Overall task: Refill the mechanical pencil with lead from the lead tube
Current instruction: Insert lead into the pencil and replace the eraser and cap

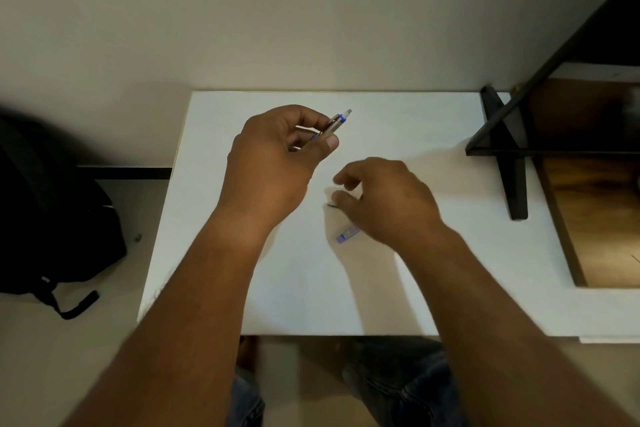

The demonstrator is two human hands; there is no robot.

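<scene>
Black fabric of a backpack [52, 211] slumps on the floor at far left, off the white counter [214, 253]. Moving right, my left hand [273, 163] grips the mechanical pencil [334, 123] above the counter, its white eraser end pointing up and away. Next comes my right hand [384, 198], fingers curled loosely low over the counter; I can't tell whether thumb and finger already pinch the thin dark lead [332, 206] poking out at the thumb tip. Just beneath the wrist lies the blue lead tube [346, 234], flat on the counter. I judge a lead is out of the tube, but loading it remains. A dark frame [509, 156] stands at far right.
</scene>
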